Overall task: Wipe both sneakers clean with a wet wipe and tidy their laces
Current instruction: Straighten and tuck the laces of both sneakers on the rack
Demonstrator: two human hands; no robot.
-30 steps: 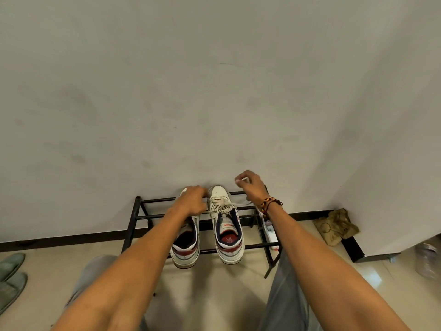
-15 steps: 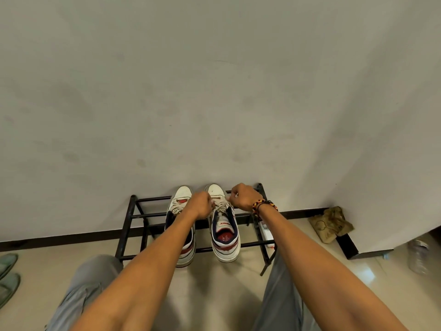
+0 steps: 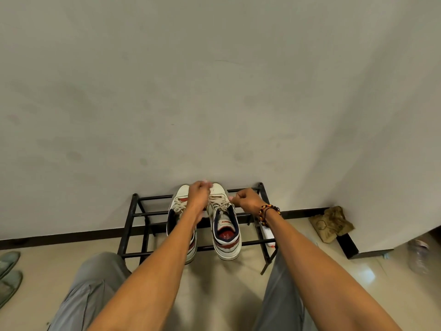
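- Sneakers: two white, red and navy shoes stand side by side on the top bars of a black rack (image 3: 133, 212) against the wall (image 3: 214, 91), toes toward the wall, heels hanging over the front bar.
- The right sneaker (image 3: 225, 232) shows plainly: open mouth, red insole, tongue, crossed laces (image 3: 218, 204) over the instep.
- The left sneaker (image 3: 177, 206) is largely hidden under the left forearm; only its toe, some lacing and a strip of heel show.
- Left hand (image 3: 198, 193) sits over the toes of the pair, fingers curled in a loose fist. Something pale shows at its fingertips, blurred; whether that is a lace end or a wipe cannot be told.
- Right hand (image 3: 248, 200) is just right of the right sneaker's laces, fingers curled, thumb and forefinger pinching what looks like a thin lace end; the strand itself is too fine to trace.
- A beaded bracelet (image 3: 268, 211) circles the right wrist.
- A white object (image 3: 268, 235) lies at the rack's right end, partly behind the right arm; it is hard to say what it is.
- A crumpled tan bag (image 3: 330, 223) lies on the floor by the corner.
- Green slippers (image 3: 9, 271) are cut off by the left edge.
- A clear bottle (image 3: 418, 256) at the far right is blurred.
- Grey trouser legs (image 3: 95, 280) fill the lower frame, cut off at the bottom.
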